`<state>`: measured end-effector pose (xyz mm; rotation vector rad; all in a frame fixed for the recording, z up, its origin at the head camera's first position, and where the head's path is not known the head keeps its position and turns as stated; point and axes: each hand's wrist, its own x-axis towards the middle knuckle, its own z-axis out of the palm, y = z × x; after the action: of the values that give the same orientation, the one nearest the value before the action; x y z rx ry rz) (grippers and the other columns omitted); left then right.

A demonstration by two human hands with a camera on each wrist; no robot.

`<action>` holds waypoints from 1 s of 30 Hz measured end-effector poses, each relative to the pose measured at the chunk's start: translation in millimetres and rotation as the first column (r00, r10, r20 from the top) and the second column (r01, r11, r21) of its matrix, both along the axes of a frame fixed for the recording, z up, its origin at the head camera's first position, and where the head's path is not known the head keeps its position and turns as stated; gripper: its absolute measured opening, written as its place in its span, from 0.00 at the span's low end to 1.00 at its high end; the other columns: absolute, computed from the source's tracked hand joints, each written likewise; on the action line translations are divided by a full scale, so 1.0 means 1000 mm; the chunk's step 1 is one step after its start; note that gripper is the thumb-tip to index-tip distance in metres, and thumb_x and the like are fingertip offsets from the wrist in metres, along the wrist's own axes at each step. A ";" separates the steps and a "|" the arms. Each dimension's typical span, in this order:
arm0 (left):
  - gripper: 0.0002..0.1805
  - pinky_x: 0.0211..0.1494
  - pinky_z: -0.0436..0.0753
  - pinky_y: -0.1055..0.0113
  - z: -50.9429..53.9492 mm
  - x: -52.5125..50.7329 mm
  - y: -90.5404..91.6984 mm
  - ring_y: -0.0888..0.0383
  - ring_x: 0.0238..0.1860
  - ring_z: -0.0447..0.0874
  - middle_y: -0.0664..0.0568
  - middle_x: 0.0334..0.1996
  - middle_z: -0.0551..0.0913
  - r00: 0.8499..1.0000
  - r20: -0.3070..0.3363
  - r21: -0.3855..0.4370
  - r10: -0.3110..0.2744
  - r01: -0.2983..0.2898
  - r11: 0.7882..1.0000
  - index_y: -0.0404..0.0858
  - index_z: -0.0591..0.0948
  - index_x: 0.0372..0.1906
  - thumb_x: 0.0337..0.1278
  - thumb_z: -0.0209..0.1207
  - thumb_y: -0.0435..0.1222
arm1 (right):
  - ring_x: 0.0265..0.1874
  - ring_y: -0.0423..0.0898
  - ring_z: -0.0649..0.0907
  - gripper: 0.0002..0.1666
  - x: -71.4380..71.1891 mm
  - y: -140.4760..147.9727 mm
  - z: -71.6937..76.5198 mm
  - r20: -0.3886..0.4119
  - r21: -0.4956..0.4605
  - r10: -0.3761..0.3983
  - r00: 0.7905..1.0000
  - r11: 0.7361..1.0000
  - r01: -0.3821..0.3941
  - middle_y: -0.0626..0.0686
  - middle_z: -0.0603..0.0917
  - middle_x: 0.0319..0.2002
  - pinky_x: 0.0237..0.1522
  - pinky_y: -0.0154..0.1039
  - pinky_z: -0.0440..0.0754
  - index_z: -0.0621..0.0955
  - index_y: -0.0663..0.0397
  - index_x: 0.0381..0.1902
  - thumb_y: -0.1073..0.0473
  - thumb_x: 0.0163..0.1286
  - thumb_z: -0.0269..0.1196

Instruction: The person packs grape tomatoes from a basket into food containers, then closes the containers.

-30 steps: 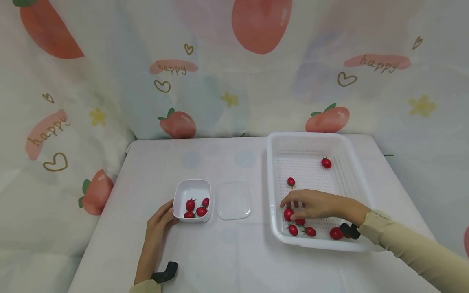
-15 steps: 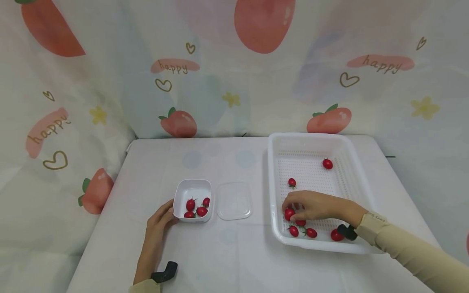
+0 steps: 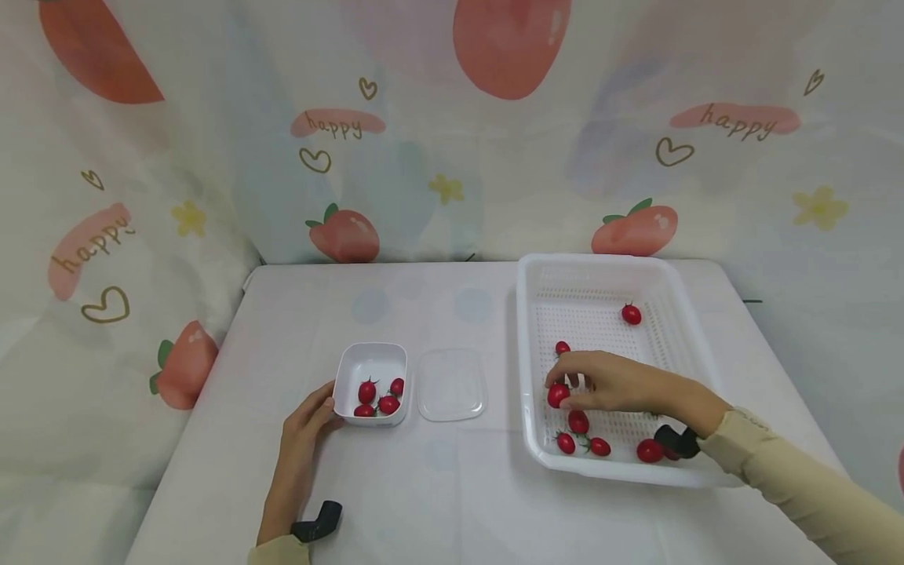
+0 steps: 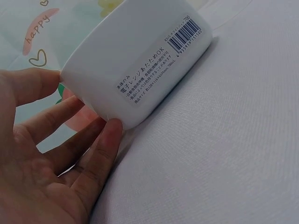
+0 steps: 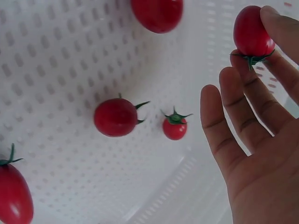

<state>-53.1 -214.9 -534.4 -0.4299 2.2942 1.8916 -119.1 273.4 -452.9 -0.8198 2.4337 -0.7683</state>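
Note:
In the head view my right hand [image 3: 614, 382] pinches a red cherry tomato [image 3: 558, 395] between thumb and fingers, over the left part of a white perforated basket [image 3: 526, 314]. The right wrist view shows this tomato, green stem downward, with the other fingers [image 5: 212, 107] extended. My left hand [image 3: 305, 428] touches the left side of a small white square container [image 3: 370, 349]. Its fairly straight fingertips rest on the container's corner in the left wrist view, where a printed label [image 4: 154, 70] faces the camera. Several cherry tomatoes [image 3: 367, 391] lie inside the container.
A clear flat lid [image 3: 450, 384] lies on the white tablecloth [image 3: 452, 502] between container and basket. More cherry tomatoes sit in the basket, among them one near the back [image 3: 632, 314] and one at the front [image 3: 650, 450]. A patterned curtain [image 3: 424, 157] hangs behind the table.
My right hand has closed on a cherry tomato and lifted it slightly, uncovering more of the tomato below it. My left hand and the container have stayed in place.

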 end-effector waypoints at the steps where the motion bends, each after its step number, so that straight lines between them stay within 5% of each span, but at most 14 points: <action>1: 0.27 0.59 0.83 0.79 0.000 0.000 0.000 0.70 0.62 0.78 0.57 0.74 0.74 1.000 -0.001 0.000 0.000 0.000 1.000 0.51 0.75 0.73 0.77 0.54 0.55 | 0.43 0.41 0.80 0.20 0.000 0.000 0.002 -0.012 -0.006 0.003 1.000 1.000 -0.003 0.34 0.84 0.44 0.43 0.31 0.85 0.84 0.38 0.56 0.50 0.67 0.74; 8: 0.27 0.58 0.84 0.79 -0.001 0.000 -0.001 0.71 0.61 0.79 0.56 0.74 0.74 1.000 0.004 -0.001 -0.002 0.002 1.000 0.50 0.76 0.73 0.77 0.55 0.54 | 0.42 0.38 0.80 0.21 -0.007 -0.002 0.012 -0.109 -0.081 0.036 0.993 0.996 -0.045 0.34 0.83 0.44 0.43 0.34 0.86 0.83 0.34 0.56 0.45 0.67 0.73; 16: 0.27 0.59 0.83 0.79 -0.001 0.000 -0.002 0.72 0.61 0.79 0.56 0.74 0.74 1.000 -0.012 -0.011 -0.011 0.011 1.000 0.50 0.76 0.73 0.77 0.54 0.54 | 0.43 0.40 0.81 0.23 -0.015 -0.011 0.022 -0.119 -0.136 0.021 0.993 0.990 -0.038 0.35 0.84 0.46 0.45 0.38 0.87 0.84 0.39 0.56 0.39 0.68 0.70; 30: 0.26 0.58 0.83 0.79 0.001 -0.001 0.000 0.71 0.62 0.78 0.57 0.75 0.74 1.000 0.008 -0.013 0.000 0.000 1.000 0.51 0.75 0.73 0.78 0.54 0.54 | 0.43 0.42 0.81 0.19 -0.031 -0.054 0.039 -0.135 -0.158 0.082 0.987 0.982 -0.103 0.37 0.85 0.46 0.47 0.40 0.87 0.84 0.39 0.56 0.53 0.68 0.73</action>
<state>-53.8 -215.1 -533.8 -0.4383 2.3027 1.8727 -150.0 219.4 -414.3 -1.0682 2.4469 -0.9164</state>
